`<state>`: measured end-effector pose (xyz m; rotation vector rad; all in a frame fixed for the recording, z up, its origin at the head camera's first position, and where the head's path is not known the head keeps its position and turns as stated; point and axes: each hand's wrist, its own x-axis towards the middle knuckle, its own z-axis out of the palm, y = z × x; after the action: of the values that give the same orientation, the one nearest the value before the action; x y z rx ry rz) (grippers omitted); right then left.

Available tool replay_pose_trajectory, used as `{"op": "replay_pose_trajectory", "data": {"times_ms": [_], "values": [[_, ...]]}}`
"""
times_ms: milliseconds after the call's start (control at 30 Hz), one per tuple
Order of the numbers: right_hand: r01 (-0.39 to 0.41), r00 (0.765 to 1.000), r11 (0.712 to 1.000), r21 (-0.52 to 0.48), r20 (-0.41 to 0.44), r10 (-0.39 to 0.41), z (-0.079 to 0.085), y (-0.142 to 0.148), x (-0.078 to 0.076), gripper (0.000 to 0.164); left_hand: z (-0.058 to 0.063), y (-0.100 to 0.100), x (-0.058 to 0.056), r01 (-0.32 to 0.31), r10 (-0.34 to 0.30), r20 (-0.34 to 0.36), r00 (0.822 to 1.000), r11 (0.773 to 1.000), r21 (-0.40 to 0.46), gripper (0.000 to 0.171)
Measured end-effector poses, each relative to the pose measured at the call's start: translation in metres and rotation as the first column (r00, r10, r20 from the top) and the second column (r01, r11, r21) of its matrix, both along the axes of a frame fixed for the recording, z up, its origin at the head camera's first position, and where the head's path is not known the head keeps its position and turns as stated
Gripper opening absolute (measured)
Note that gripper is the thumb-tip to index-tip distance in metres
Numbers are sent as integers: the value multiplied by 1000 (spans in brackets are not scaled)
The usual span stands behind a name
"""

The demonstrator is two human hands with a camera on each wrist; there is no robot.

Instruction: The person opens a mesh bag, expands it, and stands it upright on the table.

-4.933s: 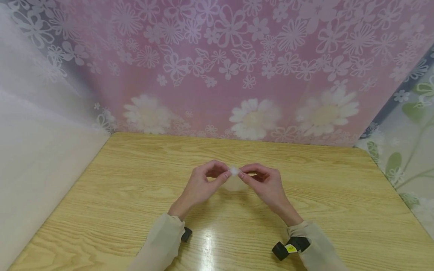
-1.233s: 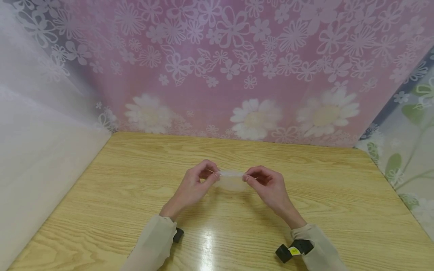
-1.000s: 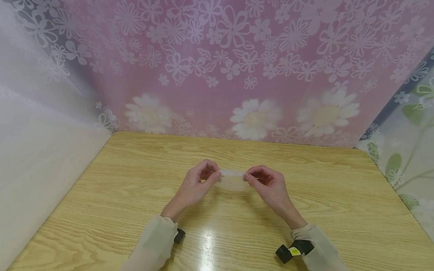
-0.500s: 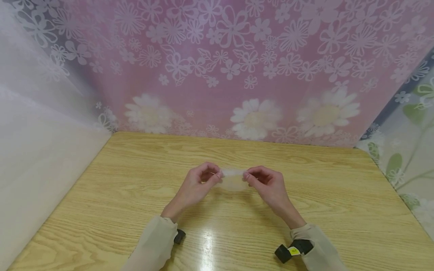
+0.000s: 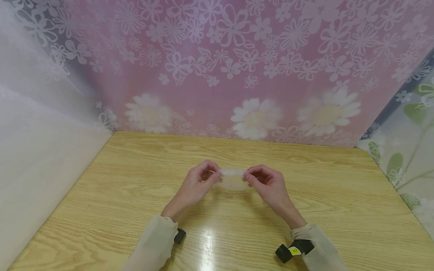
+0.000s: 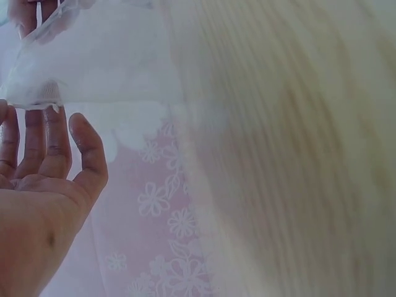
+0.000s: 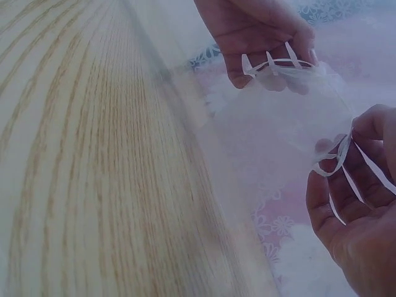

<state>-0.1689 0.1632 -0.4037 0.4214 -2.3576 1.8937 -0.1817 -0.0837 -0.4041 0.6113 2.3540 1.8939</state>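
A sheer white pouch (image 5: 234,183) with a gathered edge is stretched between both hands above the wooden table. My left hand (image 5: 198,186) pinches the left end of its edge with thumb and index finger. On the right, my right hand (image 5: 269,187) pinches the other end in the same way. In the right wrist view, thin pale cords loop at both ends of the pouch (image 7: 284,117), close to the fingers. The left wrist view shows the see-through fabric (image 6: 117,55) spread out, with fingertips visible behind it.
The wood-grain table (image 5: 118,210) ends at a pink flowered curtain (image 5: 203,94) behind. A plain white sheet (image 5: 40,150) hangs on the left and a leaf-patterned curtain (image 5: 407,158) on the right. A black wrist device (image 5: 293,251) sits at the right cuff.
Several seconds ago the hands were close together on a small gathered tuft; since then they have moved apart, spreading the pouch's edge. Over the last second they have shifted only slightly.
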Motion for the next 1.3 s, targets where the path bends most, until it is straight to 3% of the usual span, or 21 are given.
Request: {"op": "replay_pose_trajectory", "data": {"times_ms": [233, 767, 1067, 1300], "values": [[6, 999, 1000, -11, -42, -6, 0, 2, -1, 8, 2, -2, 0, -13, 13, 0, 1000, 1000, -16, 10], [-7, 998, 999, -45, -62, 4, 0, 7, -2, 9, 2, -7, -2, 37, -37, 2, 999, 999, 12, 11], [-12, 1000, 999, -43, -2, 12, 0, 7, -1, 15, 1, -4, -2, 42, -41, -17, 999, 999, 15, 11], [-9, 1000, 1000, -16, -8, 9, 1, 7, -2, 16, 0, -4, -3, 52, -52, 4, 999, 998, 39, 11]]}}
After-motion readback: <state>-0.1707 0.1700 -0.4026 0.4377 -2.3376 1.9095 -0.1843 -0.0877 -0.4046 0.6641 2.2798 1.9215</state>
